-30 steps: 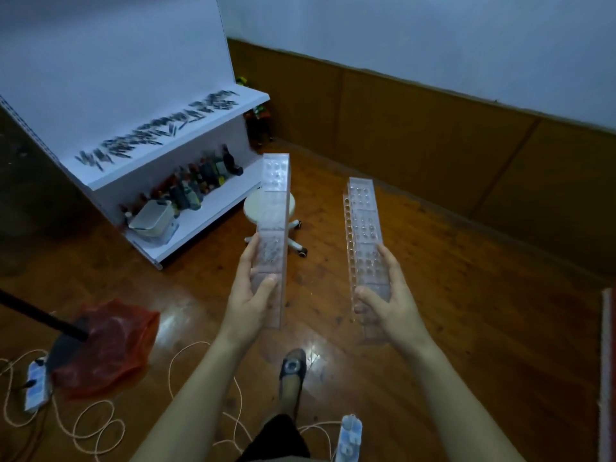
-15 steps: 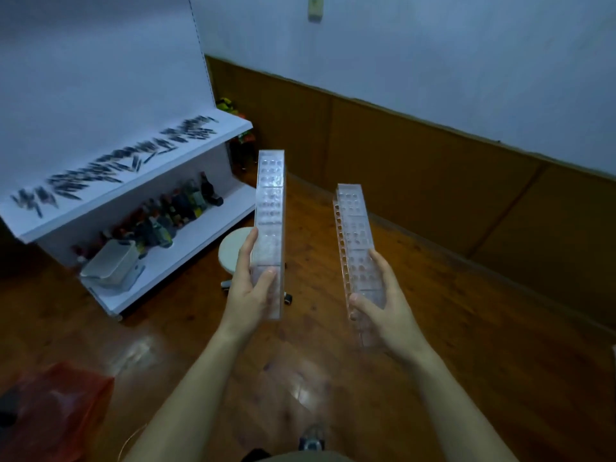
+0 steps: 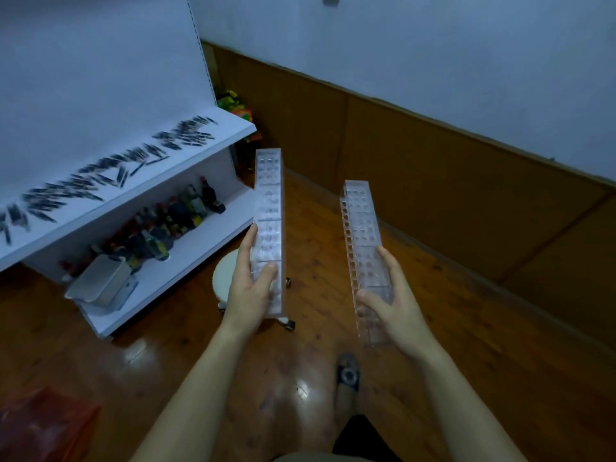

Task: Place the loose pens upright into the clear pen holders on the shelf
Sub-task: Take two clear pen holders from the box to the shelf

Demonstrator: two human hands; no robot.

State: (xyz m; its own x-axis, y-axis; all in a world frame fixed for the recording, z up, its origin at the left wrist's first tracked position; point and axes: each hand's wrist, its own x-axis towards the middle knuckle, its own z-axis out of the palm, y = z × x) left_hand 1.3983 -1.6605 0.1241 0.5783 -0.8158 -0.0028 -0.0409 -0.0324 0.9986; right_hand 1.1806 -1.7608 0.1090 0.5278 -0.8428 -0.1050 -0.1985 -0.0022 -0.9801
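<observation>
Finding one: the left grip [image 3: 248, 288] is grasping the near end of the left pen holder [image 3: 268, 201], with the thumb lying across the top face and the fingers running along the left side. The right grip [image 3: 396, 308] is grasping the near end of the right pen holder [image 3: 361, 228] in the same way, thumb on the left edge and fingers on the right.

Finding two: both holders are pointing away from the person with their hole faces up. They are hanging in the air over the wooden floor [image 3: 450, 295], off the right end of the shelf [image 3: 233, 128]. Neither is resting on it. No pen is showing in either holder.

Finding three: the loose pens [image 3: 110, 171] are lying flat in a long band along the upper shelf board, from its left end to near its right corner. Bottles [image 3: 173, 215] and a white tub [image 3: 100, 285] are occupying the lower board. A round stool [image 3: 226, 275] is standing just beyond the shelf's right end.

Assessment: the hole-up hold is probably meant to let each holder go down ready for loading. Gripping by one end is leaving a long overhang, so the far ends may dip or knock the shelf edge. Filling is not yet begun. The holders appear to need bare board beside the pens.
</observation>
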